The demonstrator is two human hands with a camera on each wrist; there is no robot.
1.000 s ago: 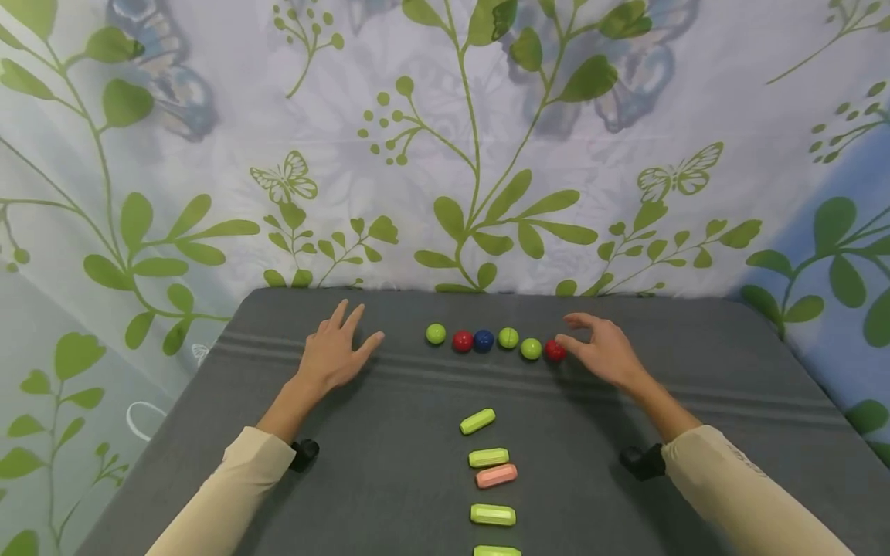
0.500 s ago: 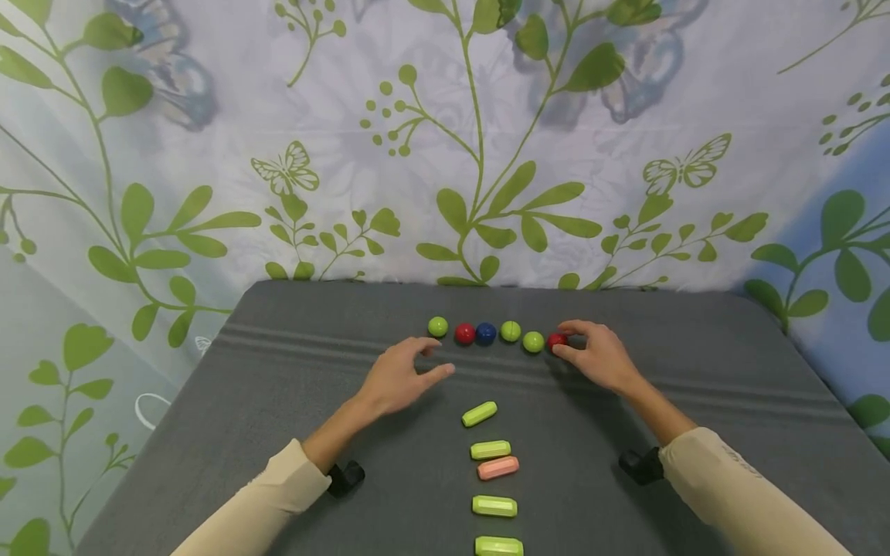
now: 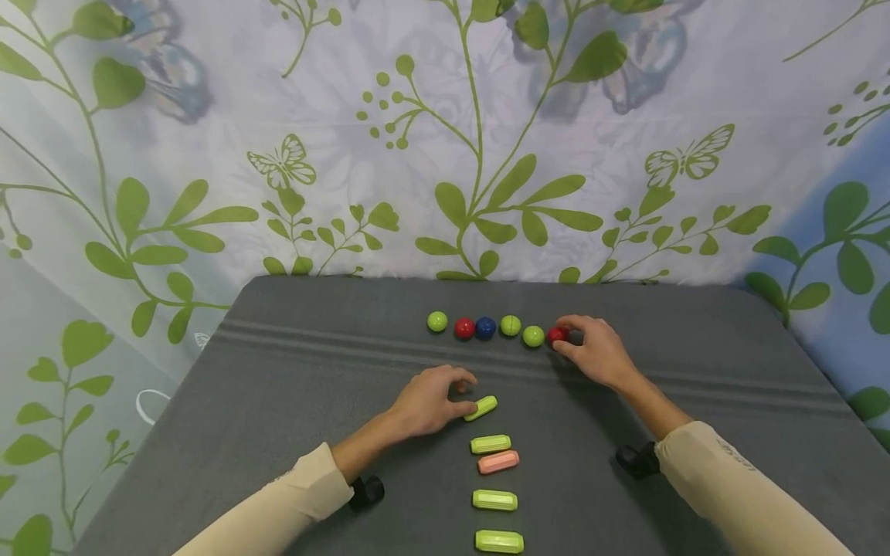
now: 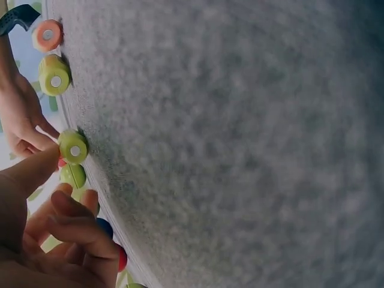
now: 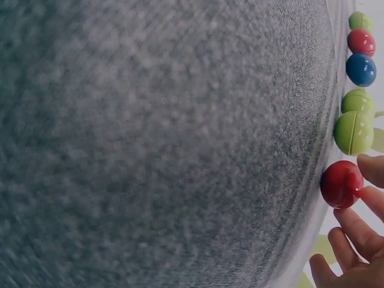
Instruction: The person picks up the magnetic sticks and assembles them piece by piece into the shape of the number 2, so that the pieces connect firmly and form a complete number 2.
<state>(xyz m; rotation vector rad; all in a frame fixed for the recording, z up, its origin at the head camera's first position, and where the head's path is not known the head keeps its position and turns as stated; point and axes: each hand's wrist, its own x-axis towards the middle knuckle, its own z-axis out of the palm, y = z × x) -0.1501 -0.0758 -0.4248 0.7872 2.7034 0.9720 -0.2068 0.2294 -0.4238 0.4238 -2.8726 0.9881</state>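
My left hand [image 3: 427, 403] is at a small yellow-green faceted bar [image 3: 485, 407], the farthest in a column. Its thumb meets the bar's left end, while the bent index finger stays apart from it on the far side. The left wrist view shows this bar [image 4: 74, 147] end-on, with a pale round centre, beside the thumb. My right hand [image 3: 596, 351] has thumb and fingertips around a glossy red ball [image 3: 556, 336] at the right end of a row. The right wrist view shows the red ball [image 5: 342, 185] on the cloth, with fingertips against its side.
Leftward from the held ball lie green balls [image 3: 533, 336], a blue ball [image 3: 486, 327], another red ball [image 3: 464, 328] and a green ball [image 3: 437, 321]. Nearer me are more yellow-green bars [image 3: 494, 500] and an orange-pink bar [image 3: 498, 462]. A patterned curtain [image 3: 389, 154] hangs behind the grey table [image 3: 313, 340].
My left hand has come from the far left, rightward and then nearer, to the farthest yellow-green bar. My right-hand fingers have closed in around the red ball, which stays in place.
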